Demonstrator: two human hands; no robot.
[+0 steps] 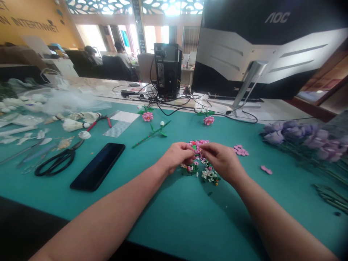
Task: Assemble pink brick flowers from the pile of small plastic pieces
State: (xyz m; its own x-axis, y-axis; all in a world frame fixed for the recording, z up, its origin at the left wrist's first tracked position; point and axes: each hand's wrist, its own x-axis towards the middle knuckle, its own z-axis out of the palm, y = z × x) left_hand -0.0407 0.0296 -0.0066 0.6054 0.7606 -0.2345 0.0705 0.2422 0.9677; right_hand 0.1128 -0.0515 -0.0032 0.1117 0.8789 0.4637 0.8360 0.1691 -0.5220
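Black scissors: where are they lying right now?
In the head view, the black-handled scissors lie toward the left of the teal mat, just left of the black smartphone and below a white feather shuttlecock.

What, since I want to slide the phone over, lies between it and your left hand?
Only bare teal mat: the stretch between the phone and the left hand holds nothing, as the head view shows.

hands [176,156]: 2 | pink flowers [147,116]: 2 | scissors [71,154]: 1 | phone [97,166]: 1 | monitor [272,54]: 1 | shuttlecocks [73,125]: about 2, blurred
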